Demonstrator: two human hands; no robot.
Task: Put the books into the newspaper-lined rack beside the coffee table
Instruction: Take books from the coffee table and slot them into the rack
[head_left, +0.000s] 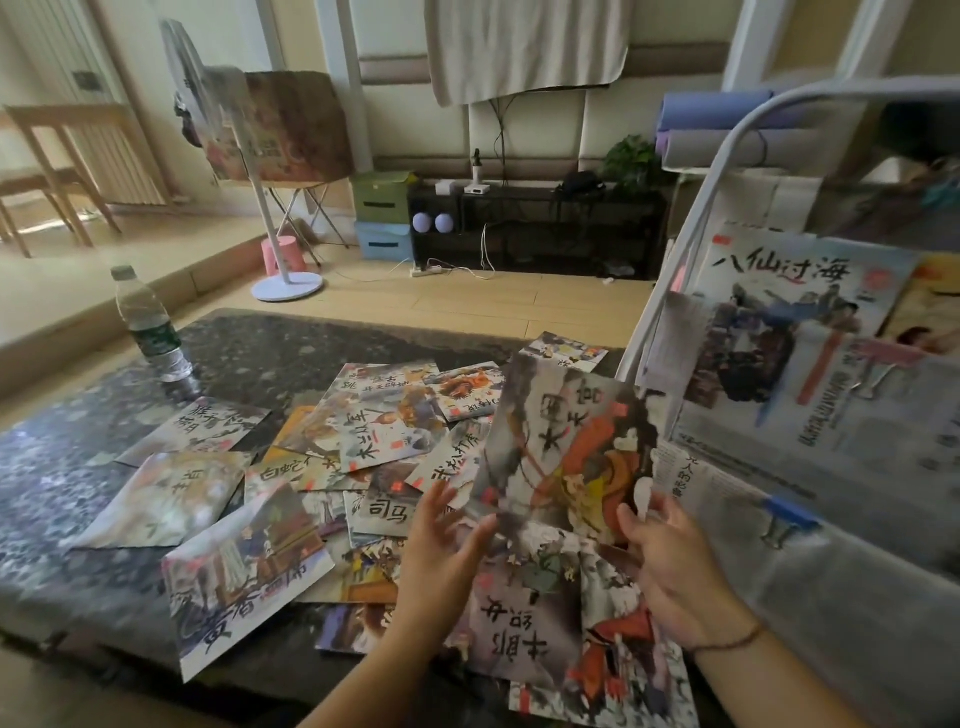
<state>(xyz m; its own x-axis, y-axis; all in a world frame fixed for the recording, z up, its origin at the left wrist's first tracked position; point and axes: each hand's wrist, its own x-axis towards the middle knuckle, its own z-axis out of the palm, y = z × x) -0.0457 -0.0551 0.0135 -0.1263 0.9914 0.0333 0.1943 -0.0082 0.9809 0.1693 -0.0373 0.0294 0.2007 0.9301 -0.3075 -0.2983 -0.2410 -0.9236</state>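
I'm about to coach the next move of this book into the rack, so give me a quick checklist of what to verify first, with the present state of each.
1. Raised book held: ok, the right hand grips its lower right edge.
2. Left hand supporting it: cannot tell; its fingers are spread at the lower left edge, contact unclear.
3. Rack within reach: ok, it stands just right of the book.
4. Room in the rack: ok, one book already stands there beside bare newspaper.
5. Newspaper lining secured: ok, a blue clip pins the front edge.
6. Books left on the coffee table: not ok, many remain.
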